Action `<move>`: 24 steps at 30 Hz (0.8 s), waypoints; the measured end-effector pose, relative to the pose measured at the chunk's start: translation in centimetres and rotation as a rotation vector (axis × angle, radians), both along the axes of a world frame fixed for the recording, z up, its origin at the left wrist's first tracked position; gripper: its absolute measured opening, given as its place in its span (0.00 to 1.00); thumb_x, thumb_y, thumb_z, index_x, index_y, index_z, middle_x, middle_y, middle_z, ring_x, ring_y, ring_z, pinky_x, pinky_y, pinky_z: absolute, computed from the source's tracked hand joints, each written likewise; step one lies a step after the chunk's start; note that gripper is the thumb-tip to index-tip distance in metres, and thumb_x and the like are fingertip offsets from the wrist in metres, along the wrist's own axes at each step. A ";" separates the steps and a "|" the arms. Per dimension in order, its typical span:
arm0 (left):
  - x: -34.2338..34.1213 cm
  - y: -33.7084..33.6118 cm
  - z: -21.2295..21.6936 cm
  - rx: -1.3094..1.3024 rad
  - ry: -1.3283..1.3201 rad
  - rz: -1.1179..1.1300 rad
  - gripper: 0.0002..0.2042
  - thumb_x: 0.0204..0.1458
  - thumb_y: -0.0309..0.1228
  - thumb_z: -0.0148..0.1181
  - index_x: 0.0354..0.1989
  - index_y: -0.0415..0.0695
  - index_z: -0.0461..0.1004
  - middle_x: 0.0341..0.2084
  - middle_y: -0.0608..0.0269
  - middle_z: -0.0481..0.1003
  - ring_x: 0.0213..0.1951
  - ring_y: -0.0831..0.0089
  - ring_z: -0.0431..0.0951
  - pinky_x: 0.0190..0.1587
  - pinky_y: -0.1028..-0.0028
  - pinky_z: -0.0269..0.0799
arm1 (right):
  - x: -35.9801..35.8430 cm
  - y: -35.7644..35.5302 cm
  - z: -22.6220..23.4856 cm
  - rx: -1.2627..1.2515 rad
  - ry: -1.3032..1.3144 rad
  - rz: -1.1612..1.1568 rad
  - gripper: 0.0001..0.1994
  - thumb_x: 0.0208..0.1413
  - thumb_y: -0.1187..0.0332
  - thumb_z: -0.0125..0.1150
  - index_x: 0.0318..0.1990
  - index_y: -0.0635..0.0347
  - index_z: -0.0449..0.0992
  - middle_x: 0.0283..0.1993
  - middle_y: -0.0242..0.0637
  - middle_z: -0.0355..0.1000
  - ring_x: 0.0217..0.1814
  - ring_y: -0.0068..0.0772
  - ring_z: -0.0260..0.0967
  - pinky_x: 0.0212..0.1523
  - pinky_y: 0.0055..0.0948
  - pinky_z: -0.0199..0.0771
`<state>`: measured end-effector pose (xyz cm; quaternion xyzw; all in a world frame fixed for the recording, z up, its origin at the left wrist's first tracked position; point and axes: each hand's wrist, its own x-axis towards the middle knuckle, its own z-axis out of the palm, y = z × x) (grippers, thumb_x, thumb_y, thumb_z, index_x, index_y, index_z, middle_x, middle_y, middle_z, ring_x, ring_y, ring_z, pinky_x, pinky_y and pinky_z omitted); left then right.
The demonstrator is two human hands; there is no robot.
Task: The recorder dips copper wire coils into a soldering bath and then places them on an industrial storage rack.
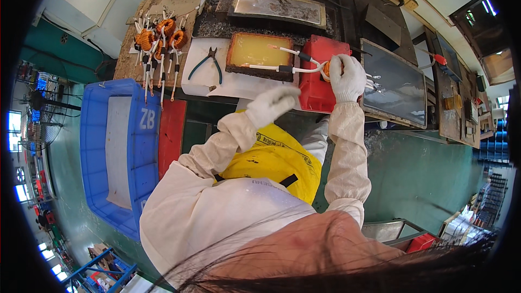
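In my gloved right hand point(348, 78) is a copper-wound ring coil point(326, 70), gripped between the fingers and partly hidden by them. Its white leads with black sleeves point(285, 69) stretch leftward, their bare tips over a brown-rimmed tray point(232, 64) of yellow, waxy-looking material. Whether the tips touch that surface, I cannot tell. More lead ends with metal tips stick out to the right of the hand. Below the coil stands a red plastic box point(319, 97). My gloved left hand point(273, 104) hovers left of the box, slightly blurred, fingers stretched out and holding nothing visible.
Pliers point(209, 65) with dark handles lie on white board at left. Several finished-looking ring coils point(163, 38) are heaped beyond them. A metal-topped rectangular pot point(279, 8) sits at the back. A blue bin point(106, 146) stands at left; a grey-topped panel point(396, 84) lies right.
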<state>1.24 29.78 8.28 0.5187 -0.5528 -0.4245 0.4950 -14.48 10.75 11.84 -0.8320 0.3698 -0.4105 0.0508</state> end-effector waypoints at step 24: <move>5.3 -2.3 -1.0 0.157 0.808 0.337 0.15 0.65 0.36 0.53 0.54 0.41 0.74 0.36 0.66 0.77 0.34 0.80 0.74 0.40 0.77 0.72 | 0.0 0.0 0.0 0.023 0.006 -0.026 0.09 0.53 0.62 0.62 0.30 0.58 0.81 0.28 0.41 0.75 0.33 0.48 0.74 0.35 0.43 0.72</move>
